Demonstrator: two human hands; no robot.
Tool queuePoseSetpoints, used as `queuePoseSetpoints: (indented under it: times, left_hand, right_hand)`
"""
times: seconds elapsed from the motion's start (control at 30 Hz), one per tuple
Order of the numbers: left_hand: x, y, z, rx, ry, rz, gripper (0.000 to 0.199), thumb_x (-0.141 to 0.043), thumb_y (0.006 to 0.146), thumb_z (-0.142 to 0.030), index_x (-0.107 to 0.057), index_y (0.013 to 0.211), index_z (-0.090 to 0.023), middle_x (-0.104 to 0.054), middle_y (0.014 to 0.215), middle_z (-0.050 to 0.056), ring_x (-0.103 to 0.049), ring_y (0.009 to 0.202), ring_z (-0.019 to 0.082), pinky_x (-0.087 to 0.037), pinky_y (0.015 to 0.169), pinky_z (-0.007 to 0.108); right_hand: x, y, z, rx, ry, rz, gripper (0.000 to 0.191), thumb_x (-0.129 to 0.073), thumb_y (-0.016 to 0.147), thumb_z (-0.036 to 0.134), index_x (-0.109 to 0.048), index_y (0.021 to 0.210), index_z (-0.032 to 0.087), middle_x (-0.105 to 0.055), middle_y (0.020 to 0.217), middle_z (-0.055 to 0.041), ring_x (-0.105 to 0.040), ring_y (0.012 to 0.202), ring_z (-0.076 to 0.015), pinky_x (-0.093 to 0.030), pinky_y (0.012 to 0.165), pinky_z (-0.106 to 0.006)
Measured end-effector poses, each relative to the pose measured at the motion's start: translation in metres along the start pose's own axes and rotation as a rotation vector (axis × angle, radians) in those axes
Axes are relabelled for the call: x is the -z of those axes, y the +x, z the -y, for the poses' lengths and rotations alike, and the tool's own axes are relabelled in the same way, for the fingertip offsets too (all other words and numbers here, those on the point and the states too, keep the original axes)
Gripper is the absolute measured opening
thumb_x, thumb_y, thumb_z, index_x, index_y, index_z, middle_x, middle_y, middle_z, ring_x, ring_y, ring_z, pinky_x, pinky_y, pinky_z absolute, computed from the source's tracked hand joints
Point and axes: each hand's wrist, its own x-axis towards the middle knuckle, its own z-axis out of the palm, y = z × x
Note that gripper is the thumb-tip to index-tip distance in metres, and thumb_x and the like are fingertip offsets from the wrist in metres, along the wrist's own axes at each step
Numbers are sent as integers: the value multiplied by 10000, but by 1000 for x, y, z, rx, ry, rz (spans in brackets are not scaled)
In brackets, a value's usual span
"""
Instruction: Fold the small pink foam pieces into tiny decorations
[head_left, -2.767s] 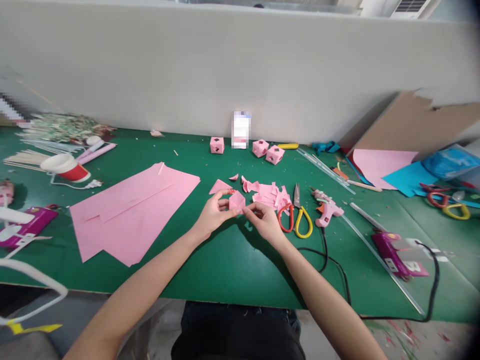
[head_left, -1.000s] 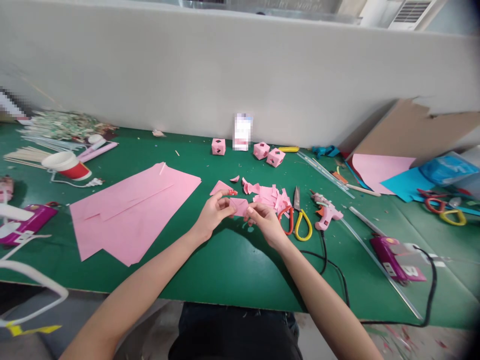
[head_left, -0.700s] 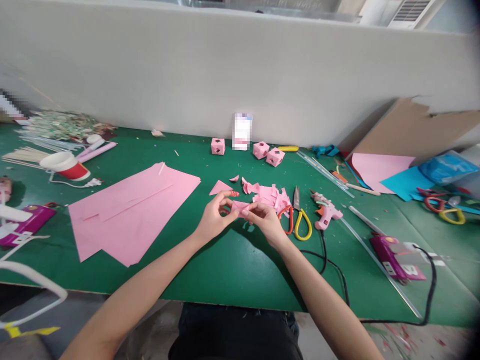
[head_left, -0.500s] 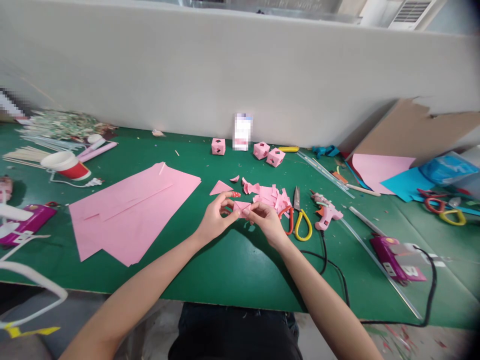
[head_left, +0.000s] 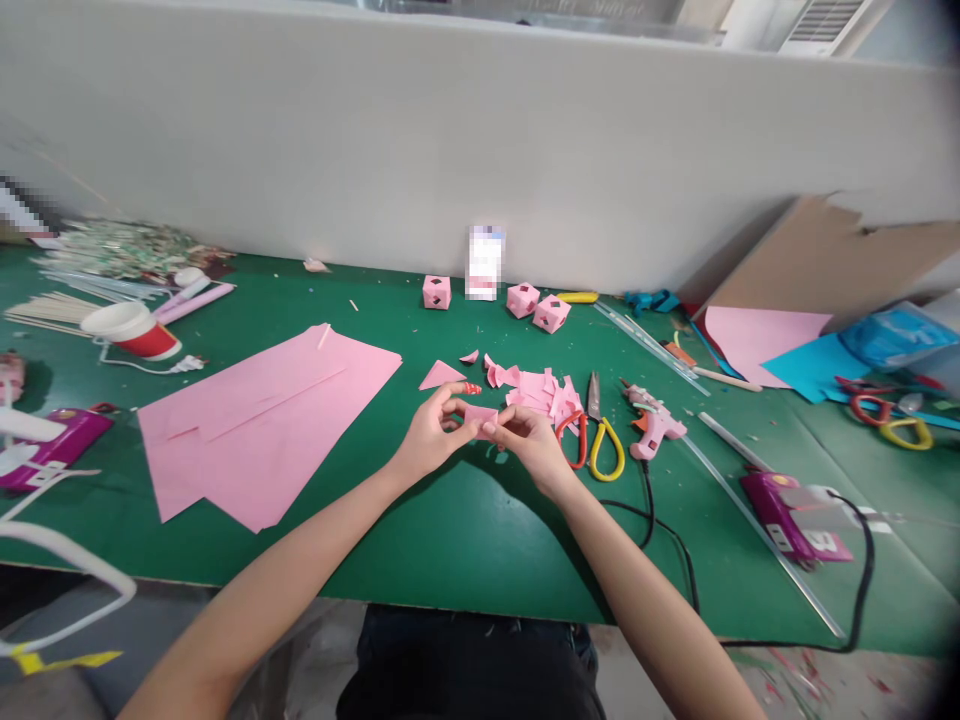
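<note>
A small folded piece of pink paper is held just above the green table, in the middle of the head view. My left hand pinches its left side between thumb and fingers. On the right side, my right hand grips it with the thumb in front. Behind my left hand lies a pink paper triangle. Pink paper scraps are heaped just beyond my right hand, with red-and-yellow-handled scissors beside them. Farther back stand several pink paper cubes with diamond-shaped holes.
Large pink sheets lie on the left, near a red-and-white paper cup. To the right are a pink glue gun with a black cord, and a purple power strip. A phone leans on the grey partition.
The pink paper between my fingers has changed its angle and folds; its triangular flap no longer shows the same way. Both hands have stayed in nearly the same place.
</note>
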Motion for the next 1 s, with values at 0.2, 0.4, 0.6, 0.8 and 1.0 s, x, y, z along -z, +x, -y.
queuePoseSetpoints:
  times: [0.2,0.4,0.6,0.8,1.0]
  left_hand:
    - [0,2,3,14,-34,-38,478,-699,724,-230,-524,1166,-180,-583,738,-29,-582,693,124,-440,638,236]
    - [0,5,5,33,-70,-28,489,-726,721,-270,-535,1162,-176,-635,786,-5,-564,658,116,-397,582,226]
    - [1,5,6,32,-22,-6,512,-709,740,-276,-517,1202,-167,-635,802,0,-566,673,120,-406,591,233]
    - [1,4,5,0,24,-39,481,-716,721,-249,-548,1166,-178,-602,758,-19,-573,699,125,-409,615,231]
    - [1,3,7,-37,45,-37,471,-705,732,-237,-543,1171,-184,-595,747,-26,-591,714,128,-440,648,236]
  right_hand:
    - [-1,0,3,-9,-24,5,329,-793,700,495,-688,792,198,-652,697,4,-547,586,-115,-430,550,-254]
    - [2,2,-1,34,-126,-66,346,-769,706,529,-716,772,194,-665,686,-10,-569,599,-132,-452,564,-271]
    - [1,1,-1,41,-139,-73,341,-777,706,518,-698,745,188,-659,678,-10,-548,586,-125,-444,565,-271]
    - [1,2,-3,64,-129,-97,328,-758,729,507,-703,819,197,-683,733,-15,-604,646,-146,-474,595,-276]
    - [4,2,-4,84,-130,-100,300,-748,750,485,-708,806,193,-687,743,-24,-608,661,-154,-473,604,-284]
